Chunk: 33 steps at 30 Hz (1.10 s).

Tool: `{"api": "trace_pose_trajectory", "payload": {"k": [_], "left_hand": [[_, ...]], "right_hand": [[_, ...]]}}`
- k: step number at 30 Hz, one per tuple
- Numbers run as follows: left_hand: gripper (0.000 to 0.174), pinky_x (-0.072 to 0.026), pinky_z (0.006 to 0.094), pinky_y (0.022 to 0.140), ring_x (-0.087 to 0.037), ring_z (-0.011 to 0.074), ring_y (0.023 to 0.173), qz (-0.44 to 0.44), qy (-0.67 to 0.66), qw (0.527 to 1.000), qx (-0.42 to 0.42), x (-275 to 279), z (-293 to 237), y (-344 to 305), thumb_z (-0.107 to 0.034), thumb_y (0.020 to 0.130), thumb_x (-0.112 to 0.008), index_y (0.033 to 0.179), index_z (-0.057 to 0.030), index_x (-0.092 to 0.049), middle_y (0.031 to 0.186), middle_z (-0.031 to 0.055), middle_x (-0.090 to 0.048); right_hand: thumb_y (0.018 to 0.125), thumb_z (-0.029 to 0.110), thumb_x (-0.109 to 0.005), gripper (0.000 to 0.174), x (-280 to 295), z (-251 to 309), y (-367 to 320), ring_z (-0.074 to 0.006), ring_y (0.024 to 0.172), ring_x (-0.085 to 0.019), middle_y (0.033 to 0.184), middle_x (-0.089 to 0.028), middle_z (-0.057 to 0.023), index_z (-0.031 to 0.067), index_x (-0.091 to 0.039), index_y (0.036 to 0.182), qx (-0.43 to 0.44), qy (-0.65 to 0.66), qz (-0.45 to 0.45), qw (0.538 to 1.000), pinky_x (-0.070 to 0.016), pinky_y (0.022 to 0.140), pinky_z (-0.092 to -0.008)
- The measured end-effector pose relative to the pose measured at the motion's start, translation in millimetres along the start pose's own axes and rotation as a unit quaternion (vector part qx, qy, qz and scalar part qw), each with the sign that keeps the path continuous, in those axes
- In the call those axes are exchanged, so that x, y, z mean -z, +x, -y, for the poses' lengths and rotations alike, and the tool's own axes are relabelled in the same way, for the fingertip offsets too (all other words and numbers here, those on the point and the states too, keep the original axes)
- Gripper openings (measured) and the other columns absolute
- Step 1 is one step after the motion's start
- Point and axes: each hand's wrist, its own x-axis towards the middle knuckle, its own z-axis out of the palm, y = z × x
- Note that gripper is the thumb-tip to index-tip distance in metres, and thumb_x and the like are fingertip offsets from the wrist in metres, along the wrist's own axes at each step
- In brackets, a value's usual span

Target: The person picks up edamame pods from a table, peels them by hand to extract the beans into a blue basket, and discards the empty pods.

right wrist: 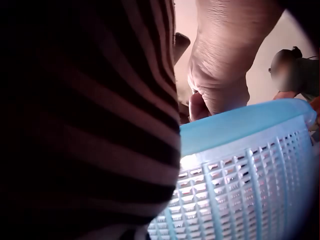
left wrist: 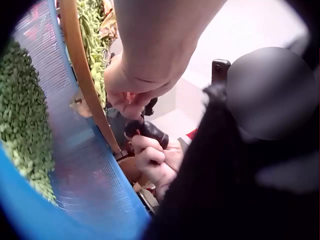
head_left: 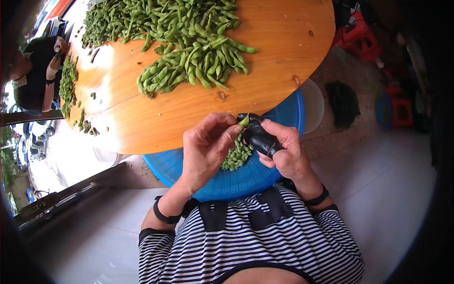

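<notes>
In the head view, my left hand (head_left: 204, 150) pinches a green soybean pod (head_left: 244, 121) between thumb and finger. My right hand (head_left: 288, 150) meets it from the other side, its black-covered fingers (head_left: 265, 143) curled with the tips at the pod. Below both hands, shelled green beans (head_left: 237, 157) lie in a blue plastic basket (head_left: 215, 185). The left wrist view shows the left hand (left wrist: 131, 92) close above the right hand (left wrist: 156, 161) and its black finger covers. In the right wrist view, the basket rim partly hides the right hand (right wrist: 220, 95).
A large heap of soybean pods (head_left: 189, 61) covers part of the wooden table (head_left: 279, 61), whose edge overhangs the basket. Another person (head_left: 40, 71) sits at the table's left. Red stools (head_left: 362, 38) and a translucent tub (head_left: 313, 106) stand on the right.
</notes>
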Motion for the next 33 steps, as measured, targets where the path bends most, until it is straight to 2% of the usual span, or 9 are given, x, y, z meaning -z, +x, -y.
{"api": "trace_pose_trajectory", "payload": {"k": [6, 13, 17, 21, 23, 27, 30, 32, 33], "left_hand": [[0.008, -0.0468, 0.0205, 0.059, -0.058, 0.0067, 0.064, -0.054, 0.213, 0.958, -0.181, -1.8, 11.5, -1.4, 0.002, 0.086, -0.067, 0.092, 0.0019, -0.062, 0.074, -0.0008, -0.061], [0.010, -0.0484, 0.0210, 0.060, -0.061, 0.0075, 0.067, -0.039, 0.219, 0.952, -0.212, -3.0, 8.4, -3.5, 0.004, 0.084, -0.068, 0.091, 0.0019, -0.062, 0.074, 0.0015, -0.063], [0.008, -0.0451, 0.0238, 0.048, -0.059, 0.0124, 0.056, 0.056, -0.020, 0.998, -0.012, 5.6, 7.3, -2.1, -0.003, 0.086, -0.069, 0.088, -0.0002, -0.063, 0.071, 0.0055, -0.063], [0.009, -0.0345, 0.0218, 0.041, -0.054, 0.0113, 0.051, 0.195, -0.337, 0.905, 0.170, 12.5, 11.3, 3.7, -0.012, 0.090, -0.067, 0.090, -0.0030, -0.063, 0.071, 0.0069, -0.063], [0.011, -0.0327, 0.0217, 0.040, -0.054, 0.0111, 0.052, 0.193, -0.346, 0.902, 0.174, 8.5, 13.1, 2.5, -0.013, 0.091, -0.066, 0.090, -0.0027, -0.062, 0.070, 0.0052, -0.061], [0.009, -0.0381, 0.0221, 0.045, -0.054, 0.0104, 0.054, 0.089, -0.225, 0.963, 0.115, -10.8, 9.8, -1.1, -0.007, 0.088, -0.069, 0.089, -0.0029, -0.061, 0.070, 0.0026, -0.061], [0.012, -0.0425, 0.0232, 0.051, -0.054, 0.0106, 0.057, 0.044, -0.104, 0.993, 0.041, -10.2, 14.6, -4.1, -0.002, 0.084, -0.071, 0.090, -0.0022, -0.060, 0.071, 0.0020, -0.061], [0.015, -0.0447, 0.0239, 0.054, -0.055, 0.0109, 0.058, 0.036, -0.054, 0.998, 0.025, -6.1, 22.3, -4.4, 0.000, 0.082, -0.073, 0.091, -0.0016, -0.060, 0.070, 0.0022, -0.061], [0.016, -0.0455, 0.0249, 0.055, -0.056, 0.0114, 0.058, 0.018, 0.048, 0.997, -0.062, -4.5, 27.5, -2.9, -0.001, 0.082, -0.073, 0.092, -0.0011, -0.061, 0.070, 0.0035, -0.061]], "right_hand": [[0.071, -0.008, -0.034, 0.049, 5.3, -3.2, -0.8, -0.0025, 0.051, -0.036, 0.067, -0.045, 0.0014, -0.0081, -0.058, 0.114, -0.014, 0.061, 0.047, 0.997, -0.0311, 0.042, -0.0199], [0.073, -0.007, -0.036, 0.045, 2.9, -6.6, -1.9, -0.0024, 0.052, -0.037, 0.068, -0.047, 0.0007, -0.0058, -0.060, 0.111, 0.005, 0.050, 0.007, 0.999, -0.0300, 0.042, -0.0195], [0.074, -0.006, -0.036, 0.048, 15.6, -7.6, -0.5, -0.0023, 0.053, -0.038, 0.073, -0.052, -0.0006, -0.0045, -0.061, 0.115, -0.014, 0.095, 0.061, 0.994, -0.0292, 0.042, -0.0178], [0.074, -0.005, -0.036, 0.049, 20.2, -6.7, -0.3, -0.0023, 0.054, -0.038, 0.076, -0.053, -0.0006, -0.0032, -0.061, 0.116, -0.081, 0.197, 0.081, 0.974, -0.0282, 0.042, -0.0175], [0.075, -0.004, -0.037, 0.048, 21.7, -7.2, 0.6, -0.0023, 0.053, -0.037, 0.078, -0.053, -0.0001, -0.0023, -0.061, 0.117, -0.086, 0.219, 0.092, 0.968, -0.0274, 0.042, -0.0174], [0.076, -0.005, -0.040, 0.044, 17.7, -7.3, 1.0, -0.0028, 0.055, -0.039, 0.078, -0.051, 0.0005, -0.0021, -0.063, 0.113, -0.049, 0.187, 0.076, 0.978, -0.0299, 0.044, -0.0179], [0.074, -0.007, -0.047, 0.034, 5.3, 0.9, -4.4, -0.0076, 0.067, -0.045, 0.083, -0.049, 0.0000, -0.0047, -0.061, 0.105, -0.003, -0.091, 0.002, 0.996, -0.0372, 0.058, -0.0202], [0.072, -0.008, -0.048, 0.035, -1.2, 2.7, -4.4, -0.0094, 0.070, -0.046, 0.083, -0.048, -0.0020, -0.0057, -0.060, 0.104, 0.033, -0.123, -0.007, 0.992, -0.0379, 0.060, -0.0211], [0.070, -0.009, -0.048, 0.035, -3.2, 2.7, -4.2, -0.0112, 0.072, -0.047, 0.084, -0.048, -0.0040, -0.0068, -0.060, 0.104, 0.071, -0.156, -0.018, 0.985, -0.0386, 0.063, -0.0220]]}}
